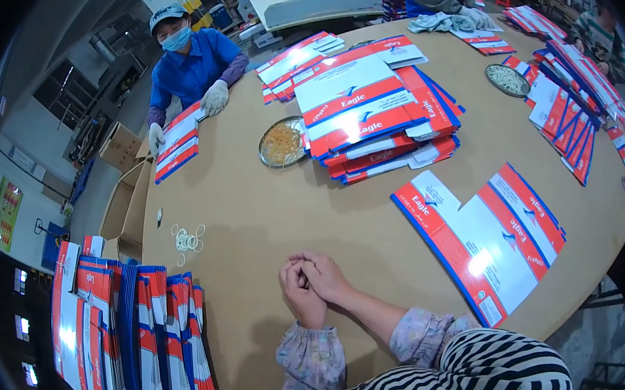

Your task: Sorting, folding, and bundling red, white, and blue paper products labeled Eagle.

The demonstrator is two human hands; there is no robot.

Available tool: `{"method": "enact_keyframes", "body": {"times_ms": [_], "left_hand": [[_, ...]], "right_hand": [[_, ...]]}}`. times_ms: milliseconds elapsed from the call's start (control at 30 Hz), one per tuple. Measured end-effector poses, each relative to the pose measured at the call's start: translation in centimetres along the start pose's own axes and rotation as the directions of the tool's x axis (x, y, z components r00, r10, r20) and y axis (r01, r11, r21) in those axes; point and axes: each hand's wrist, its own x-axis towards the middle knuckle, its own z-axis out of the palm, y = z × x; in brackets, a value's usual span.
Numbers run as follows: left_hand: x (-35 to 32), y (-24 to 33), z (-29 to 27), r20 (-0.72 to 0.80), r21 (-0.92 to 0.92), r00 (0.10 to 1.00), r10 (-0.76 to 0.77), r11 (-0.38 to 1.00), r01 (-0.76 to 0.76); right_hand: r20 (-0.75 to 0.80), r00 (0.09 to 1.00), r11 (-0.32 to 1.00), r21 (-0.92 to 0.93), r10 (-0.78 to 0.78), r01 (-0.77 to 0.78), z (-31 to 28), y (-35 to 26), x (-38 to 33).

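My left hand [302, 300] and my right hand [325, 274] are clasped together over the brown round table [250, 215]. The right one lies across the left, fingers curled closed, and no object shows in either. To their right lie flat printed cartons [504, 232] in red, white and blue. Ahead, a tall pile of the same folded cartons [370, 99] stands on the table. Beside that pile is a round tray of tan rubber bands [283, 142]. Several white rubber bands [188, 240] lie loose left of my hands.
Bundled cartons [127, 320] stand upright at the lower left. A co-worker in blue [193, 67], with white gloves, handles a carton stack [179, 141]. Across the table lie more cartons [560, 121] and a tray of white bands [508, 80]. Other people sit at the far and right edges.
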Motion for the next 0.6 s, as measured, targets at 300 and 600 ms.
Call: {"method": "enact_keyframes", "body": {"times_ms": [300,600], "left_hand": [[0.2,0.2,-0.1,0.034,-0.065,0.999,0.023,0.998,-0.020],[0.4,0.7,-0.1,0.015,-0.065,1.000,-0.013,0.998,0.014]], "right_hand": [[-0.054,0.999,0.999,-0.038,-0.006,0.004,0.0,-0.9,0.1],[-0.013,1.000,1.000,0.026,0.010,-0.010,0.3,0.0,0.3]]}}
